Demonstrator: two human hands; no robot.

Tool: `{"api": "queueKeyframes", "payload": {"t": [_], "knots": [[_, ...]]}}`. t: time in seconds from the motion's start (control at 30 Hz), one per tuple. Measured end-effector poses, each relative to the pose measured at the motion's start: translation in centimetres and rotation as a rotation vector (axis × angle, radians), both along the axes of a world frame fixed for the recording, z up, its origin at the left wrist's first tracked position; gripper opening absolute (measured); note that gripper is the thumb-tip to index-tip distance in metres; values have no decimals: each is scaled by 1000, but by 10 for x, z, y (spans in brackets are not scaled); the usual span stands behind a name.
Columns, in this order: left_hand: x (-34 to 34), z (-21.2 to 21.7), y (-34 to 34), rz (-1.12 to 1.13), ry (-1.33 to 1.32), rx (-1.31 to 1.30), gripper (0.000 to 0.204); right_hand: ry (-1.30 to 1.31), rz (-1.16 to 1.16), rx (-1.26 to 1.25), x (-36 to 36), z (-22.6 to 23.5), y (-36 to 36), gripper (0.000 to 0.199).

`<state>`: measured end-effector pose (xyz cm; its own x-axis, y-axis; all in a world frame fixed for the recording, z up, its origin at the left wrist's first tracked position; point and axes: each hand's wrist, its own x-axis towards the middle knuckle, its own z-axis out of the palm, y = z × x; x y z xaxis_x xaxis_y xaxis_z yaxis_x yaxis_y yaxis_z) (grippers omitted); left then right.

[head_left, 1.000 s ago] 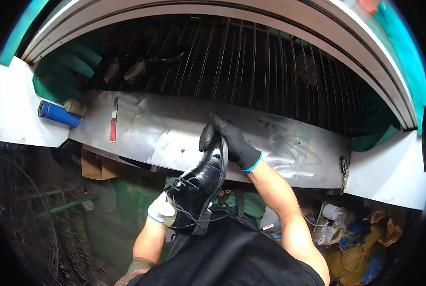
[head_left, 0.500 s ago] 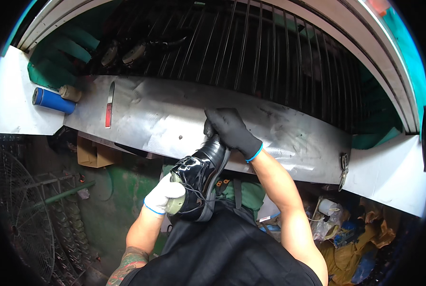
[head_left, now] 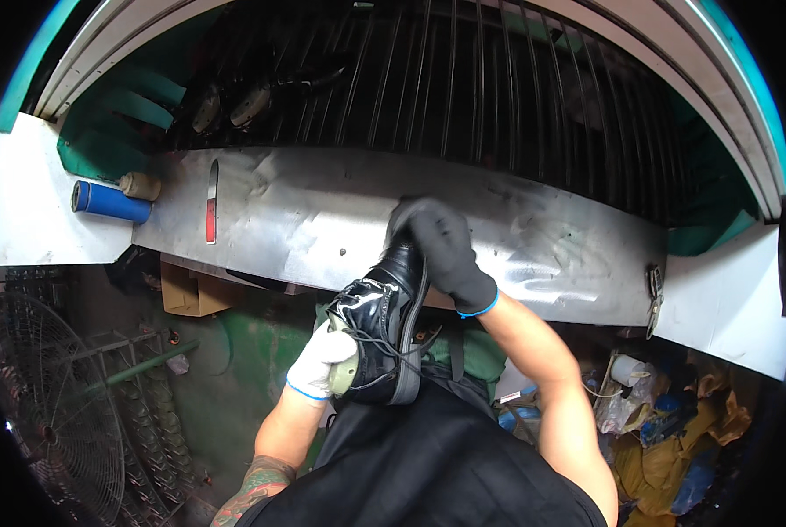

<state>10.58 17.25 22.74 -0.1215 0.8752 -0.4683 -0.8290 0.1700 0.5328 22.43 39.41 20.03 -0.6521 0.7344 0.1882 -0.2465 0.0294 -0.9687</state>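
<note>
A glossy black lace-up shoe [head_left: 371, 303] is held tilted in front of my apron, its toe pointing up toward the metal ledge and its sole facing right. A pale green shoe last [head_left: 344, 362] fills its opening. My left hand [head_left: 319, 356], in a white glove with a blue cuff, is closed on the last at the heel end. At the toe is my right hand [head_left: 443, 249], in a dark glove, slightly blurred, with its fingers curled over the tip. Whether anything lies under those fingers is hidden. The dark laces hang loose across the shoe's side.
Ahead lies a worn metal ledge [head_left: 296, 211], bearing a red-handled knife [head_left: 212, 206]. A blue roll [head_left: 112, 201] sits at left. Behind are dark rods [head_left: 450, 88] and several dark shoes. A large fan [head_left: 54, 430] stands lower left; metal clippers [head_left: 654, 299] hang at the ledge's right end.
My right hand has shifted over the shoe's toe, its fingers now blurred. The shoe and both hands appear slightly farther right, as does the whole scene.
</note>
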Motion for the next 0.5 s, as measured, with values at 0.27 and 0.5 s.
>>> {"api": "queueKeyframes", "payload": {"t": [0.27, 0.5], "knots": [[12, 5, 7, -64, 3, 95, 116, -279, -45, -436, 46, -7, -11, 34], [26, 18, 10, -122, 379, 119, 143, -126, -94, -350, 47, -3, -30, 51]]}}
